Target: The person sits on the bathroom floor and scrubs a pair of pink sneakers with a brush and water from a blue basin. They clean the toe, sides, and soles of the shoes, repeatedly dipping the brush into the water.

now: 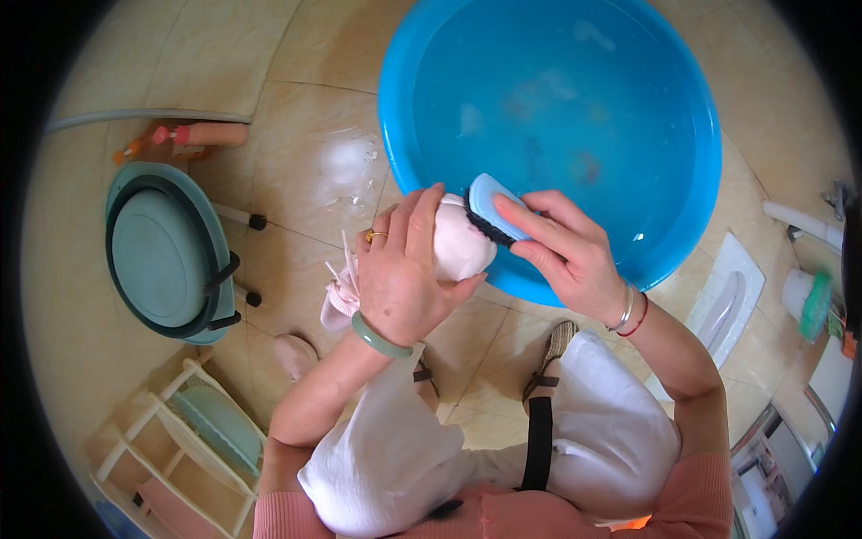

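Observation:
My left hand grips a pale pink lace-up shoe from above, its toe pointing right and its laces hanging out past the wrist. In my right hand is a scrubbing brush with a light blue back and black bristles. The bristles touch the shoe's toe. Both hands are at the near edge of a large blue basin, which holds cloudy water. On the floor left of my foot lies another pale pink shoe, partly hidden.
Left stands a green folding basin with black-tipped legs, beside a pink bottle. A cream rack holds a green item at lower left. To the right, a white fixture is set in the tiled floor, which has a wet patch.

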The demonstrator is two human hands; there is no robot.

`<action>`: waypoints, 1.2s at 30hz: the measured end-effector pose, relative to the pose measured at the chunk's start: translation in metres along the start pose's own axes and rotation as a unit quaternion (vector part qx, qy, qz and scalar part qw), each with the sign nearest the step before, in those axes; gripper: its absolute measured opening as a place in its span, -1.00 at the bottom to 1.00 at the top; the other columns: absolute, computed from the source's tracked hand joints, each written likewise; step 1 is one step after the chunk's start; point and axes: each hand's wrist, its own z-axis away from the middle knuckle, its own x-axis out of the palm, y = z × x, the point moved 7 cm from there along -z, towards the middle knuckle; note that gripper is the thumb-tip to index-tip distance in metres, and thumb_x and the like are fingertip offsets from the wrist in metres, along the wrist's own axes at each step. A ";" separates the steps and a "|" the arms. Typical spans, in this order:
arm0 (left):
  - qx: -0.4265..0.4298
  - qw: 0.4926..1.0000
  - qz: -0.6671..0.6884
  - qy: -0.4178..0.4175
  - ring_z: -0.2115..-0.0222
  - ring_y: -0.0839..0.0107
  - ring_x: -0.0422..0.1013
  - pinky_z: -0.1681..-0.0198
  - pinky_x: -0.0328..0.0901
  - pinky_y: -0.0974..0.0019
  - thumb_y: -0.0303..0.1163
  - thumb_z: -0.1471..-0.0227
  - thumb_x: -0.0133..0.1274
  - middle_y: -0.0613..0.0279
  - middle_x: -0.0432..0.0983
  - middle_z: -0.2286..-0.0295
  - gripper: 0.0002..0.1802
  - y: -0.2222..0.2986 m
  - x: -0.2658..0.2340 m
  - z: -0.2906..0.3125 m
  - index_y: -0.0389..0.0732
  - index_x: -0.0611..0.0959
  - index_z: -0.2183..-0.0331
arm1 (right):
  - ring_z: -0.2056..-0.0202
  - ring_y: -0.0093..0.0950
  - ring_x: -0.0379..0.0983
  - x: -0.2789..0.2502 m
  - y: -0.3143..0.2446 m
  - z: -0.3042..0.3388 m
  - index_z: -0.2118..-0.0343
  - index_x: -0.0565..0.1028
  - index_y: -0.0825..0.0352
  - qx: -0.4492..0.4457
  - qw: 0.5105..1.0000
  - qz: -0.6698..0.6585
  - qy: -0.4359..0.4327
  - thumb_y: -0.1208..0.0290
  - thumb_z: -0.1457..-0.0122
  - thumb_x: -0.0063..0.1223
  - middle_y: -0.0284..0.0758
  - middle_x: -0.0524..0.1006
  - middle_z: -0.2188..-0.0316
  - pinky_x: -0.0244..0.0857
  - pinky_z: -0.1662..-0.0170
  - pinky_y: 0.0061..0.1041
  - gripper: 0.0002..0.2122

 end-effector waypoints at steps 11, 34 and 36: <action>-0.004 0.999 0.003 -0.035 0.00 0.02 0.38 0.03 0.24 -0.07 -0.14 0.44 0.51 0.06 0.42 -0.07 0.15 -0.008 0.004 0.001 -0.14 0.33 -0.21 | 0.42 -0.42 0.38 -0.002 -0.020 -0.023 -0.10 0.58 0.17 -0.082 0.996 -0.017 -0.016 0.58 -0.11 0.25 -0.27 0.46 0.18 0.35 0.38 -0.49 -0.56; 0.029 0.999 0.008 -0.021 0.01 0.02 0.39 -0.01 0.27 0.00 -0.24 0.49 0.55 0.09 0.45 -0.05 0.11 0.001 0.001 0.001 -0.14 0.40 -0.17 | 0.38 -0.39 0.50 -0.005 0.013 0.012 -0.07 0.59 0.15 -0.106 0.991 0.076 -0.019 0.60 -0.02 0.30 -0.28 0.47 0.20 0.47 0.38 -0.45 -0.52; 0.030 0.999 0.012 -0.020 0.01 0.02 0.38 -0.01 0.27 0.00 -0.24 0.50 0.55 0.09 0.44 -0.06 0.12 -0.002 0.000 -0.001 -0.14 0.40 -0.17 | 0.36 -0.38 0.51 -0.009 0.029 0.009 -0.08 0.59 0.15 -0.074 0.988 0.121 -0.055 0.61 -0.03 0.29 -0.28 0.47 0.19 0.48 0.35 -0.46 -0.52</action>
